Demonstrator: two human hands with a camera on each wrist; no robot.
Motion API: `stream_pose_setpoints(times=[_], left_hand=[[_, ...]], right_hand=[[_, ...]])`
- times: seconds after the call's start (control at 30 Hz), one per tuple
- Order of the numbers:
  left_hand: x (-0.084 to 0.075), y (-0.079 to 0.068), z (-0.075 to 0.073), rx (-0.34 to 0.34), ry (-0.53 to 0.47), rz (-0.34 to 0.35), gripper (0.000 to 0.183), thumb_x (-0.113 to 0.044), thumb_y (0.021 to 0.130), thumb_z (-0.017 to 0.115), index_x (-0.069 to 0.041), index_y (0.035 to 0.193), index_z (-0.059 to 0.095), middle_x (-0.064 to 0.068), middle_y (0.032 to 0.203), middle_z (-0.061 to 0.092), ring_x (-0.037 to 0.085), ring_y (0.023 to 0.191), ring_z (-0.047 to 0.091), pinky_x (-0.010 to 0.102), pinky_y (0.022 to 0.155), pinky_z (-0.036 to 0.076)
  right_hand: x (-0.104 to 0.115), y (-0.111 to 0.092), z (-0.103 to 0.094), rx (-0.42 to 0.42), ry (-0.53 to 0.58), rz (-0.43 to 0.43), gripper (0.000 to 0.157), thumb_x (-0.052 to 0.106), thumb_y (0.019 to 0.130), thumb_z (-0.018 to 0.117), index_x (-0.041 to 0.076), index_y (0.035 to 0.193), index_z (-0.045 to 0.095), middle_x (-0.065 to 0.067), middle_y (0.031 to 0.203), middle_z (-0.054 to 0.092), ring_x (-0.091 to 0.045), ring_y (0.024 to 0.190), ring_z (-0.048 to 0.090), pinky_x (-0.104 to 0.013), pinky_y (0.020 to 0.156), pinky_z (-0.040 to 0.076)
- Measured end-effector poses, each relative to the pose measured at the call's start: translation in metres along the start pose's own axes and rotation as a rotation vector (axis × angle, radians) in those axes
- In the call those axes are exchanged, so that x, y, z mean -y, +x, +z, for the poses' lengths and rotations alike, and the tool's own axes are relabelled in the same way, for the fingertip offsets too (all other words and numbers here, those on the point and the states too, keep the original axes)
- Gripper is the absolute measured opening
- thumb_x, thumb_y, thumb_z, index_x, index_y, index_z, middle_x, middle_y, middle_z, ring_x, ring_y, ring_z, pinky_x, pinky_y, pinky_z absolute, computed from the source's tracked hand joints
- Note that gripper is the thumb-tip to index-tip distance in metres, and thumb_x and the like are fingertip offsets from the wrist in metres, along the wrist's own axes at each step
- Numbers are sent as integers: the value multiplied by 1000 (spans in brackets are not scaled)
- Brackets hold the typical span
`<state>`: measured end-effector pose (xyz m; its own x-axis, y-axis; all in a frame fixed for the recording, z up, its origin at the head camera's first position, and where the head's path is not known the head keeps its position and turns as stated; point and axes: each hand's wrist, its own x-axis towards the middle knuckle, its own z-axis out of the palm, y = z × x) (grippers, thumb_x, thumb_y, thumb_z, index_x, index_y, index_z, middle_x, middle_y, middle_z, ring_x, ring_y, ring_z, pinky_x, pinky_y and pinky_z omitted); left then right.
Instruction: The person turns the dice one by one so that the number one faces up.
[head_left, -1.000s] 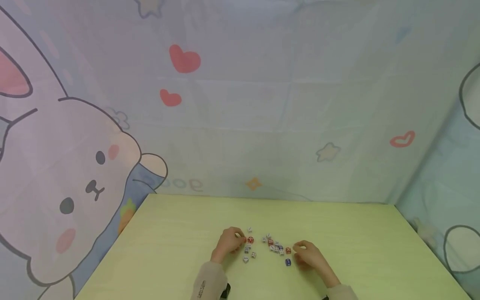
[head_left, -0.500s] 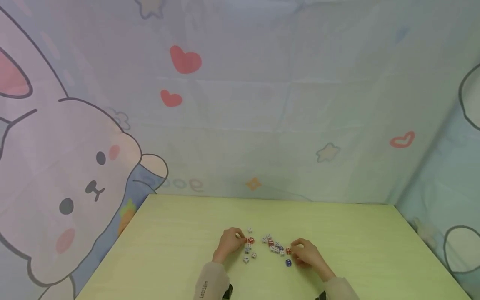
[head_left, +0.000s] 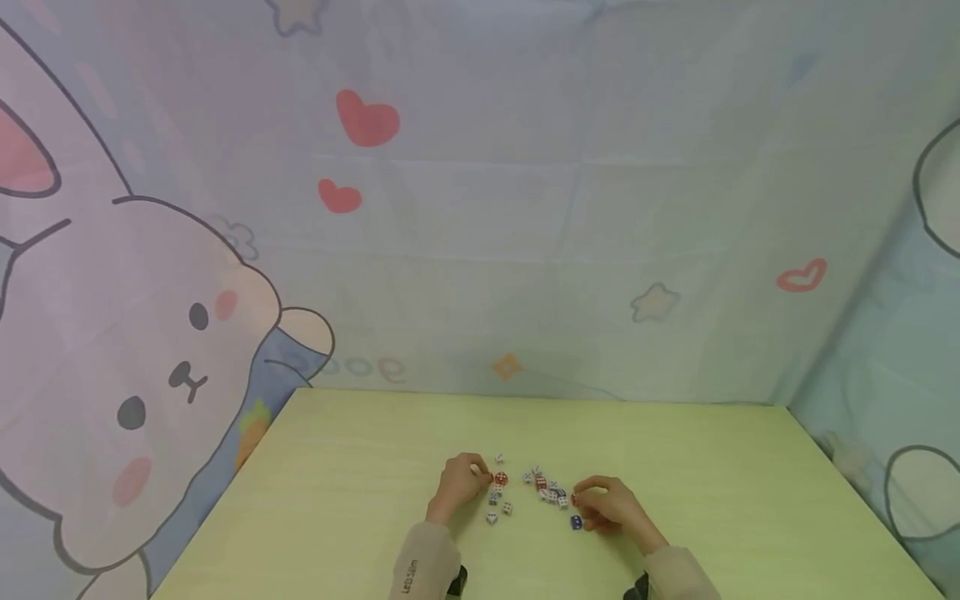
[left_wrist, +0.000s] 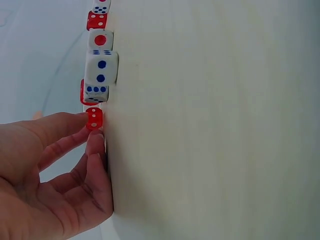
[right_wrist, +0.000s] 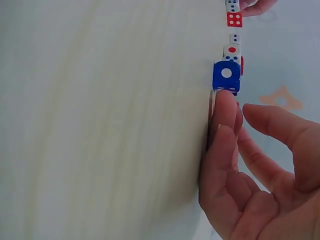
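Note:
My left hand [head_left: 459,485] pinches a small red die [left_wrist: 94,118] between its fingertips, just above the table. Beside it are a second red die [head_left: 501,478] and several white dice, among them a white die [head_left: 492,518] at the front. My right hand [head_left: 611,505] has its fingers about another red die [head_left: 574,500], mostly hidden by them. Only a red sliver shows near the fingertips in the right wrist view, so a firm hold cannot be made out. A blue die [right_wrist: 226,76] lies right by those fingers.
Between the hands lies a loose cluster of white, red and blue dice, including a red die [head_left: 541,483]. A lone white die [head_left: 499,458] lies farther back. The yellow-green table [head_left: 360,450] ends at a printed cloth backdrop [head_left: 480,275].
My right hand has moved left to the red die at the cluster's right end, and its fingers now cover most of that die. The left hand keeps its pinch, nearly still.

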<state>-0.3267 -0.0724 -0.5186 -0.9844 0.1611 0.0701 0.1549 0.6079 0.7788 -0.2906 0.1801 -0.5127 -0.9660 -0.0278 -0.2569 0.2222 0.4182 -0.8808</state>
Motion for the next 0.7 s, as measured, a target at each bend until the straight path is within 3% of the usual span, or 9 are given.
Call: stream_pose_setpoints(times=[0.13,0.47,0.7], left_hand=[[-1,0,0,-4,11,-1,6,-8,80,62,-2,79,62,10,60,61,9,45,44,22,42,35],[0,0,1,-2,25,-11,7,-8,81,61,-2,79,62,8,62,60,10,47,45,22,44,36],[-3,-1,0,0,21,-5,7,-8,81,61,-1,81,62,11,62,61,9,46,44,22,43,35]], right_hand=[[0,0,-1,10,-2,0,26,15,81,59,2,104,61,-2,62,61,-8,44,55,-22,43,42],[6,0,-7,-67,-115,41,15,14,78,62,7,91,64,-4,60,58,-9,41,52,-23,44,44],[10,2,-11,-75,-292,-99,9,10,75,64,8,83,66,-3,59,60,-9,43,50,-22,43,39]])
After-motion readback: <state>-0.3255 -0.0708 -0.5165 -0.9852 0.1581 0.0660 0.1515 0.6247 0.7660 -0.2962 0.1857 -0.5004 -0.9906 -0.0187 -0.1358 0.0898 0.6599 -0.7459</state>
